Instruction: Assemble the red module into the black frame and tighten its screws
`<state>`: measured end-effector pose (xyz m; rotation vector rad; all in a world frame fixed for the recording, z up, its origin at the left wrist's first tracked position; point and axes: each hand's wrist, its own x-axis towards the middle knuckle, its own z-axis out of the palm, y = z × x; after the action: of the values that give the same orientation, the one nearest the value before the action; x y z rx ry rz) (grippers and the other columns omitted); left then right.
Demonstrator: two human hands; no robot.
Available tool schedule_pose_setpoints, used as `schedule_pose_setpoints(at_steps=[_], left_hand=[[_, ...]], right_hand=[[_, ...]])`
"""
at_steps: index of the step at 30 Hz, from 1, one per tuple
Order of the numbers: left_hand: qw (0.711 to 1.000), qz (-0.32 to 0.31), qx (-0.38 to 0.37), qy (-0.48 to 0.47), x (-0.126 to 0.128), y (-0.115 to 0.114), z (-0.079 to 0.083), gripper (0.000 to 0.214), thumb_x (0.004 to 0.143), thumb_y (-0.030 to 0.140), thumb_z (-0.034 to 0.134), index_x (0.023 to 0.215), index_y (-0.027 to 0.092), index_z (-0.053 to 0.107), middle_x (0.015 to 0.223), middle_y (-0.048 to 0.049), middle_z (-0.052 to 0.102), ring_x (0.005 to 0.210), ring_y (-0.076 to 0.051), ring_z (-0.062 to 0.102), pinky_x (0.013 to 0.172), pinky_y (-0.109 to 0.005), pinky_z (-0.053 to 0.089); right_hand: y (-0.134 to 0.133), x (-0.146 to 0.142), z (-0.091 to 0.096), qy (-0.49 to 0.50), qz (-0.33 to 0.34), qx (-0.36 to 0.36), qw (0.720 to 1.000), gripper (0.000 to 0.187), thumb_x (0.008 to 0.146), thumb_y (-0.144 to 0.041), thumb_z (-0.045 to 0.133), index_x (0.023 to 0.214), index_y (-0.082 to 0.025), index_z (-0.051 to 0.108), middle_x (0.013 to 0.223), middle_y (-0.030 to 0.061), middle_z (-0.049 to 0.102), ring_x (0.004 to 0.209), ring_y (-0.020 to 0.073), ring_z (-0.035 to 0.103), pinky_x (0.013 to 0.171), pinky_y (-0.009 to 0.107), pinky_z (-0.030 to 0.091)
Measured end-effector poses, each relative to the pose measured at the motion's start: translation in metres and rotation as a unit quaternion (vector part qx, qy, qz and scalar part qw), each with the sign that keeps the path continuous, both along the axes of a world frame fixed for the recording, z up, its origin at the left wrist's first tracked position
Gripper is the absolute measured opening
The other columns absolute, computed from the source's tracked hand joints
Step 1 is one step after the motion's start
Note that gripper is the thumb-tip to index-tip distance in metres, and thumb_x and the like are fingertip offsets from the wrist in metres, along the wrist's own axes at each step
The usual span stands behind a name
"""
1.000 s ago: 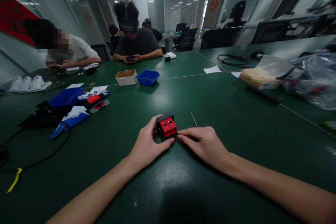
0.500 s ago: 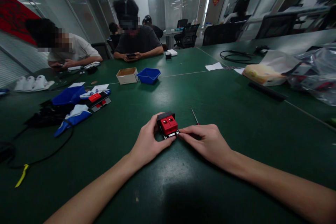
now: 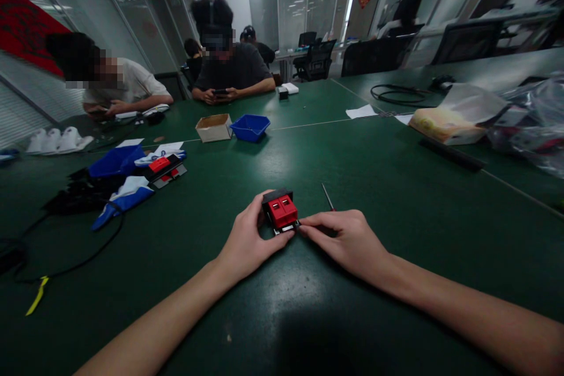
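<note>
Red-and-black block [image 3: 283, 210], one, two rectangular slots in its boxy red part, between two bare hands. Left hand [image 3: 247, 232] holds it, thumb along near edge, fingers round left side. Right hand [image 3: 346, 232]: thumb and forefinger nearly meeting at block's near right corner; cannot tell whether they pinch anything. One slim metal-shafted tool [image 3: 327, 195] just beyond right hand. Farther beyond grip, one open cardboard box [image 3: 214, 128] beside flared blue tray [image 3: 249, 128]. Tabletop [image 3: 352, 164] green, smooth, glossy.
</note>
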<state>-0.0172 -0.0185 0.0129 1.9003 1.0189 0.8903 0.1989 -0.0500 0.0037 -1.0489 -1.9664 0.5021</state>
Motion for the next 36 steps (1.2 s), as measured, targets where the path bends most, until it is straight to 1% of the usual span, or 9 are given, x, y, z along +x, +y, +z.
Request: schedule_pose_setpoints(at_steps=[9, 12, 14, 16, 20, 23, 29, 33, 36], left_hand=[[0.999, 0.032, 0.024, 0.022, 0.0, -0.001, 0.002, 0.06, 0.078, 0.026, 0.08, 0.13, 0.02, 0.051, 0.125, -0.0104, 0.068, 0.112, -0.025, 0.069, 0.102, -0.04, 0.053], [0.999, 0.046, 0.004, 0.008, 0.0, -0.001, 0.004, 0.059, 0.077, 0.029, 0.08, 0.128, 0.019, 0.053, 0.122, -0.0099, 0.07, 0.11, -0.025, 0.07, 0.1, -0.04, 0.055], [0.998, 0.058, -0.012, -0.004, 0.0, -0.001, 0.005, 0.059, 0.077, 0.03, 0.081, 0.128, 0.018, 0.053, 0.12, -0.0097, 0.071, 0.108, -0.025, 0.071, 0.099, -0.04, 0.056], [0.997, 0.069, -0.027, -0.01, -0.001, -0.001, 0.006, 0.057, 0.076, 0.03, 0.08, 0.126, 0.018, 0.054, 0.118, -0.0093, 0.072, 0.106, -0.025, 0.072, 0.097, -0.039, 0.056], [0.995, 0.086, -0.04, -0.015, -0.002, 0.0, 0.007, 0.051, 0.077, 0.032, 0.079, 0.121, 0.018, 0.057, 0.116, -0.0081, 0.073, 0.104, -0.024, 0.072, 0.095, -0.039, 0.057], [0.994, 0.1, -0.043, -0.024, -0.003, 0.001, 0.007, 0.05, 0.077, 0.033, 0.079, 0.12, 0.018, 0.057, 0.115, -0.0079, 0.073, 0.103, -0.024, 0.072, 0.094, -0.038, 0.058], [0.991, 0.099, -0.072, -0.06, -0.003, 0.004, 0.006, 0.052, 0.077, 0.033, 0.079, 0.122, 0.018, 0.055, 0.113, -0.0071, 0.073, 0.101, -0.023, 0.074, 0.092, -0.036, 0.059], [0.989, 0.106, -0.074, -0.069, -0.002, 0.005, 0.004, 0.052, 0.078, 0.033, 0.079, 0.121, 0.017, 0.055, 0.112, -0.0066, 0.073, 0.099, -0.023, 0.074, 0.09, -0.034, 0.06], [0.989, 0.11, -0.073, -0.06, -0.002, 0.005, 0.005, 0.053, 0.078, 0.036, 0.079, 0.122, 0.017, 0.055, 0.111, -0.0071, 0.074, 0.098, -0.023, 0.075, 0.088, -0.034, 0.061]], right_hand=[[0.003, -0.001, 0.0, -0.025, 0.006, -0.007, 1.0, 0.016, 0.096, -0.019, 0.058, 0.098, -0.016, 0.074, 0.089, 0.0042, 0.077, 0.076, 0.0154, 0.073, 0.072, 0.027, 0.058], [0.005, 0.01, 0.006, -0.163, -0.019, 0.038, 0.986, 0.025, 0.097, -0.029, 0.057, 0.112, -0.014, 0.07, 0.1, 0.0116, 0.074, 0.088, 0.0242, 0.07, 0.08, 0.039, 0.059], [0.005, 0.024, 0.007, -0.311, -0.077, 0.073, 0.944, 0.043, 0.095, -0.042, 0.06, 0.124, -0.011, 0.065, 0.105, 0.018, 0.07, 0.092, 0.032, 0.068, 0.076, 0.048, 0.059], [0.005, 0.038, 0.004, -0.376, -0.114, 0.064, 0.917, 0.054, 0.094, -0.049, 0.059, 0.129, -0.008, 0.061, 0.101, 0.0193, 0.07, 0.083, 0.0313, 0.069, 0.066, 0.044, 0.06], [0.006, 0.056, 0.0, -0.347, -0.072, -0.004, 0.935, 0.029, 0.099, -0.027, 0.049, 0.119, -0.012, 0.063, 0.094, 0.0119, 0.069, 0.074, 0.0214, 0.07, 0.064, 0.032, 0.059], [0.007, 0.055, 0.01, -0.293, -0.033, 0.006, 0.955, 0.023, 0.098, -0.021, 0.047, 0.109, -0.015, 0.067, 0.093, 0.0095, 0.066, 0.068, 0.0164, 0.068, 0.061, 0.027, 0.058], [0.002, 0.045, 0.034, -0.206, 0.01, 0.197, 0.958, 0.025, 0.099, -0.015, 0.051, 0.121, -0.014, 0.063, 0.121, 0.0141, 0.067, 0.105, 0.0208, 0.068, 0.089, 0.034, 0.06], [-0.007, 0.043, 0.025, -0.193, 0.085, 0.293, 0.933, 0.031, 0.099, -0.008, 0.046, 0.127, -0.009, 0.059, 0.125, 0.0166, 0.067, 0.116, 0.0207, 0.064, 0.099, 0.032, 0.055], [-0.014, 0.041, 0.018, -0.168, 0.086, 0.331, 0.925, 0.029, 0.099, -0.011, 0.041, 0.12, -0.011, 0.062, 0.119, 0.0153, 0.069, 0.114, 0.022, 0.065, 0.101, 0.035, 0.055]])
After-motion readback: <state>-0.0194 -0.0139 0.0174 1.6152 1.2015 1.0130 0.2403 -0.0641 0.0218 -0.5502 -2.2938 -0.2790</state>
